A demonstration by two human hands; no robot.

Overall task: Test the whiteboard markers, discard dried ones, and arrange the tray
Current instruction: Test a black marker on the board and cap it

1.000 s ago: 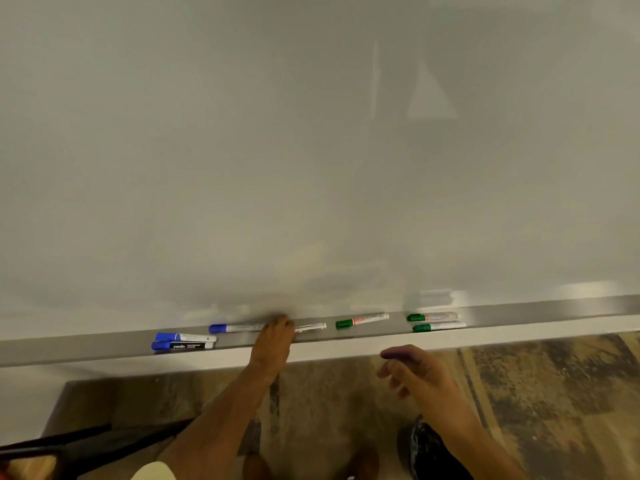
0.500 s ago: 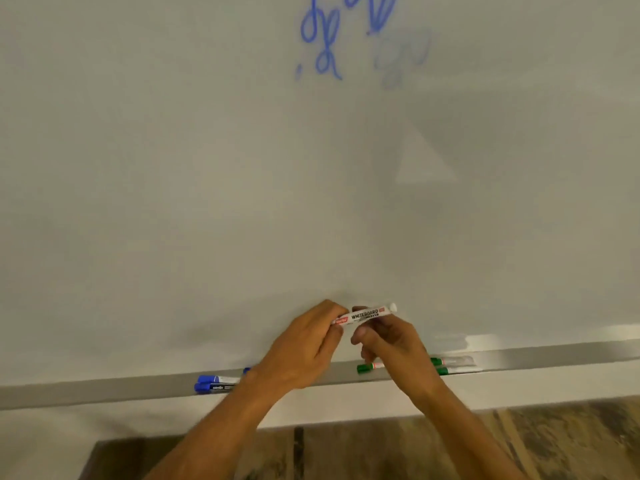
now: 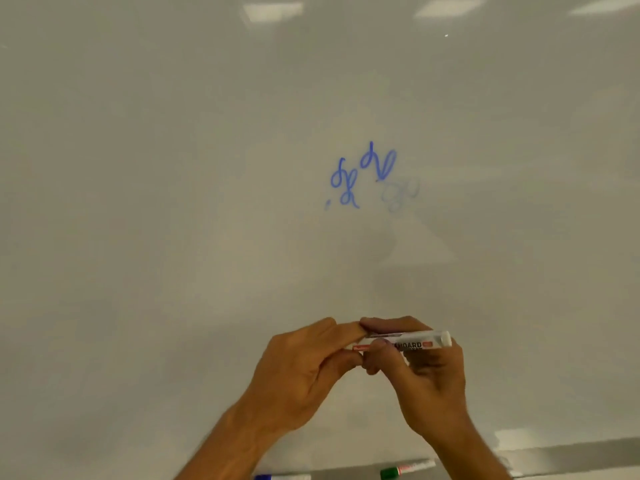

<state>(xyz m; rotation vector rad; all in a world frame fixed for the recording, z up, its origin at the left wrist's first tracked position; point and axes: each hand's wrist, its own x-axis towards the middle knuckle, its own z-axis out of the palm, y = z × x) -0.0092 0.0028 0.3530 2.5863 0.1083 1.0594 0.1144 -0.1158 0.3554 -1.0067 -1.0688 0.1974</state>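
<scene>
- Marker (image 3: 412,342): a white-barrelled whiteboard marker held level in front of the whiteboard (image 3: 173,202), lower centre of the frame, its blunt end pointing right.
- Right hand (image 3: 420,372): fingers curled round the marker's barrel, thumb on its near side.
- Left hand (image 3: 301,368): fingertips pinched on the marker's left end, which they hide; the cap cannot be made out.
- Blue scribbles (image 3: 362,174): loops at the frame's centre, with a fainter pale loop just to their right.
- Tray (image 3: 571,459): grey ledge along the bottom edge, bearing a green-capped marker (image 3: 405,470) and a blue-capped marker (image 3: 280,477), well apart.
</scene>
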